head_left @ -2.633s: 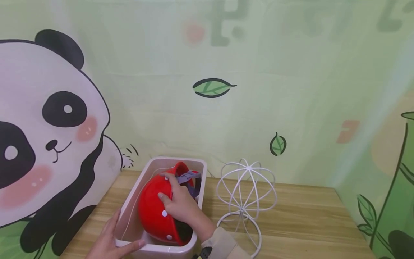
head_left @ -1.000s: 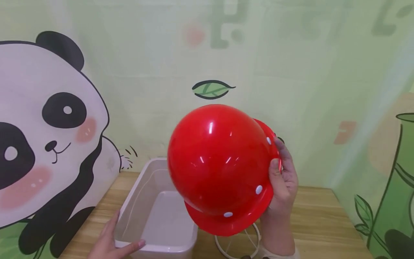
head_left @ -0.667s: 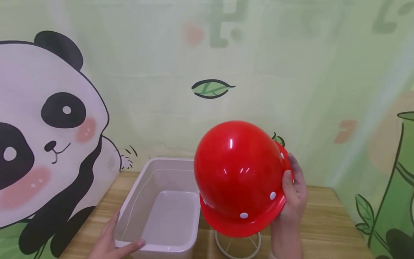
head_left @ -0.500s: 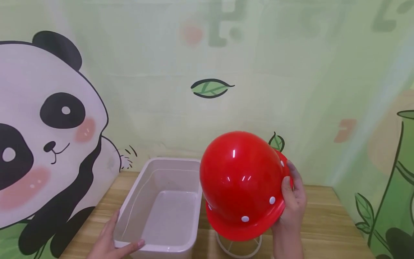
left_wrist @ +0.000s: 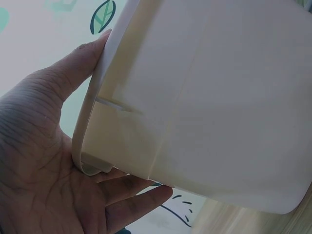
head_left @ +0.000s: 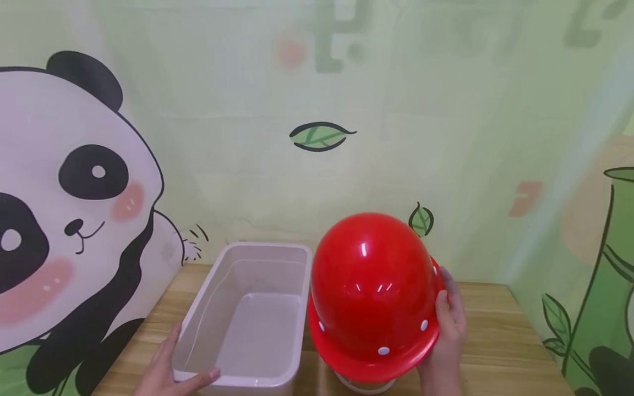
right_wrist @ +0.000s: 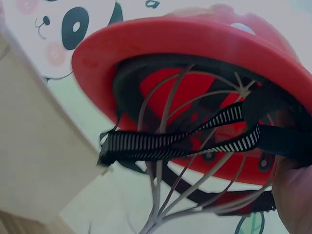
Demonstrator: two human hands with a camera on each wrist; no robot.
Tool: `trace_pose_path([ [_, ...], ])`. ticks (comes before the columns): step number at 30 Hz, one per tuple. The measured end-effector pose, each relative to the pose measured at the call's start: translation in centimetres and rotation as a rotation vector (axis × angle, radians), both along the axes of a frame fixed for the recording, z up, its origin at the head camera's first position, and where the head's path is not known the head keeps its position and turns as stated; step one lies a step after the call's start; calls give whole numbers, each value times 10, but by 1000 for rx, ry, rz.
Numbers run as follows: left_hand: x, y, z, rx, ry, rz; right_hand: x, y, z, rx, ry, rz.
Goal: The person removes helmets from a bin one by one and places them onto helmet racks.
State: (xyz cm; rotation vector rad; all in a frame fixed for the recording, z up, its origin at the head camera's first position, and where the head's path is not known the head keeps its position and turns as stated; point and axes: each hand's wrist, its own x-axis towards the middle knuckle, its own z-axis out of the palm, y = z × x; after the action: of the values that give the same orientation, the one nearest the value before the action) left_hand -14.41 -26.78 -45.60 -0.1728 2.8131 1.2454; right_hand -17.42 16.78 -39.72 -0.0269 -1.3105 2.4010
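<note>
On the left, the left hand (head_left: 165, 371) holds the near left corner of the white plastic bin (head_left: 247, 379), thumb along the near rim and fingers (left_wrist: 75, 66) straight against the outer wall. The bin stands on the wooden tabletop (head_left: 495, 352). Just right of it, the red hard hat (head_left: 371, 291) sits dome-up over the white wire stand (right_wrist: 168, 195), whose base (head_left: 364, 386) shows below. The right hand (head_left: 448, 335) grips the hat's right brim, fingers curled around its edge.
</note>
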Motion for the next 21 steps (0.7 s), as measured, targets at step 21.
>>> trace_pose_path([
  [21, 0, 0, -2, -2, -13, 17, -22, 20, -35, 56, -198, -21],
])
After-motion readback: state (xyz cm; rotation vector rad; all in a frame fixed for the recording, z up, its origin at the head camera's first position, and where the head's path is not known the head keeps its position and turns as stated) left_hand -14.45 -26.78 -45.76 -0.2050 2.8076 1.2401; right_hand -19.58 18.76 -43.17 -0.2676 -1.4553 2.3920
